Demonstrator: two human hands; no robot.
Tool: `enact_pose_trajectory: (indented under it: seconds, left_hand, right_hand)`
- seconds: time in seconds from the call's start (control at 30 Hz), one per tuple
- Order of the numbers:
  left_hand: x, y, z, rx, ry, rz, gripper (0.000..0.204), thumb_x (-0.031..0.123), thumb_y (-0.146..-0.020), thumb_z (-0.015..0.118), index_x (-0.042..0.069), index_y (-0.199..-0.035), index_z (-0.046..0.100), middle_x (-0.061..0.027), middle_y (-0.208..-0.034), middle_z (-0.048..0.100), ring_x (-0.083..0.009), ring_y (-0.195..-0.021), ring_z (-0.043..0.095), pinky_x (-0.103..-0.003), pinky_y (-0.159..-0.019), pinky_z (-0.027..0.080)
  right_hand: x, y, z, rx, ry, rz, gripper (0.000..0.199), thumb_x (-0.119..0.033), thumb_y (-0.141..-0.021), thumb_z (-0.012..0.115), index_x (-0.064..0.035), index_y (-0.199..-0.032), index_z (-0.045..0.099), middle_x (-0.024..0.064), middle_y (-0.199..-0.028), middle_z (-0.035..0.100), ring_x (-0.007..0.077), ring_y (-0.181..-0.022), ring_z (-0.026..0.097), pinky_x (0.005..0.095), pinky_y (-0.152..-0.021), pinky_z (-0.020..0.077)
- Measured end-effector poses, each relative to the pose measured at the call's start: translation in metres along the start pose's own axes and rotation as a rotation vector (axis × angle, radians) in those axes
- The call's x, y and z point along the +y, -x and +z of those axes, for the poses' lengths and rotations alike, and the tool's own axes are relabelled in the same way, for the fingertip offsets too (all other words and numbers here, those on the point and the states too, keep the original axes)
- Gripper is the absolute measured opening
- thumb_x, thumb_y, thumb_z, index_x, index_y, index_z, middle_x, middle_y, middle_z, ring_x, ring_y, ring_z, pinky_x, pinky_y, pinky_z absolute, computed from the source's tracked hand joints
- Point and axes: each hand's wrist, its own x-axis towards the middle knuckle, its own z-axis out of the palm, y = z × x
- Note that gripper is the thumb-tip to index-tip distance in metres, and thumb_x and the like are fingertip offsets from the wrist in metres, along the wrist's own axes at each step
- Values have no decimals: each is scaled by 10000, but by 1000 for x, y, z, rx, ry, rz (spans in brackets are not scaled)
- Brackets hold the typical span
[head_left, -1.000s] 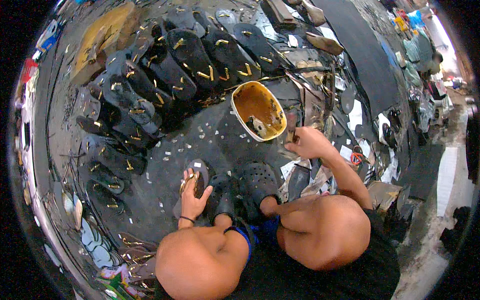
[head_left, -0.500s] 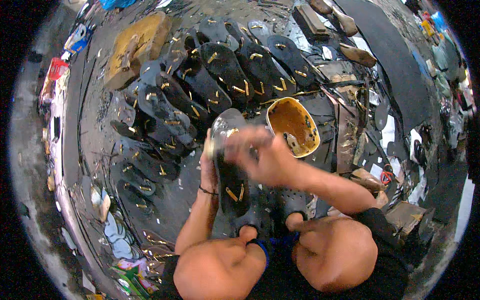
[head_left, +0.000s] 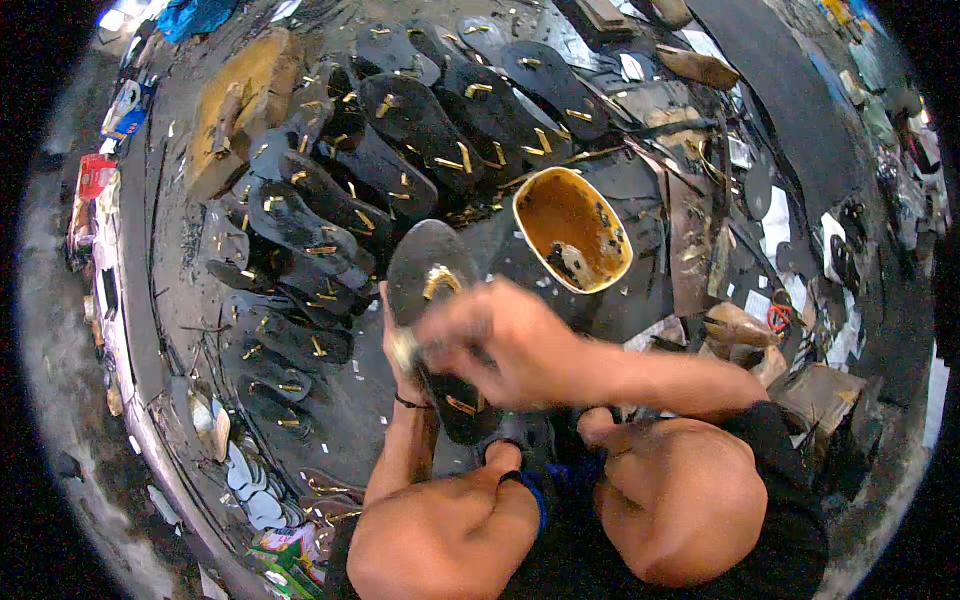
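Note:
My left hand [head_left: 397,350] grips a black sandal sole [head_left: 430,265] by its left side, over the ground before my knees. Gold-coloured strap ends stick up from the sole's face near the toe and heel. Across the middle of the sole is my right hand [head_left: 490,335], smeared by motion, its fingers curled together. A pale, blurred tip shows at its fingertips by the sole's left edge; what it belongs to I cannot make out. To the right of the sole stands a cream-rimmed tub [head_left: 627,262] with brown, sticky-looking residue and dark specks inside.
Several black soles [head_left: 400,165] with gold-coloured strap ends lie in overlapping rows beyond and left of my hands. A wooden block [head_left: 245,100] is at the far left. Dark strips, scraps and wooden shoe lasts [head_left: 700,67] lie at right. Grey sole-shaped pieces [head_left: 255,490] sit at lower left.
My right hand has moved from the toe part down to the middle of the sole, uncovering the toe's strap end. The view has shifted slightly, so the tub appears further left.

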Motion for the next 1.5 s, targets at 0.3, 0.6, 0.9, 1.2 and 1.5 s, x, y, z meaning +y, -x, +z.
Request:
enact_pose_trajectory:
  seconds: [0.3,0.6,0.9,1.2,1.5]
  left_hand:
    - [28,4,8,255,-4,108,576,447,-1056,344,42,-1445,470,-159,-1412,549,-324,-1242,581,-470,-1059,477]
    - [-14,89,-71,406,-62,-111,529,404,-1053,346,21,-1368,531,-141,-1301,615,-301,-1143,619,-447,-987,505]
    - [-11,115,-78,421,-90,-192,509,392,-1055,341,17,-1317,565,-132,-1210,658,-289,-1034,661,-431,-892,549]
    - [20,0,-15,115,-261,-32,516,438,-1022,347,42,-1217,616,-124,-1088,695,-270,-901,692,-415,-780,583]
    - [28,-6,15,-26,169,-39,599,520,-967,464,52,-1330,556,-126,-1284,608,-282,-1193,568,-426,-1009,492]
  right_hand:
    - [40,-7,-1,14,-152,47,154,-169,-871,714,-83,-995,686,134,-922,699,331,-859,685,442,-782,533]
    - [154,47,-67,277,452,529,305,-345,-885,726,-51,-964,701,195,-915,713,371,-820,695,454,-733,551]
    - [75,97,-126,-297,800,740,339,-301,-866,693,25,-861,602,281,-835,663,444,-834,656,530,-722,512]
    - [-10,-13,-58,-43,-462,475,243,-213,-906,721,-55,-1090,709,108,-1028,734,249,-976,688,397,-899,525]
    - [4,-15,-13,-153,-57,-181,415,-105,-741,734,-144,-1151,680,111,-1069,678,307,-1027,654,410,-879,504]
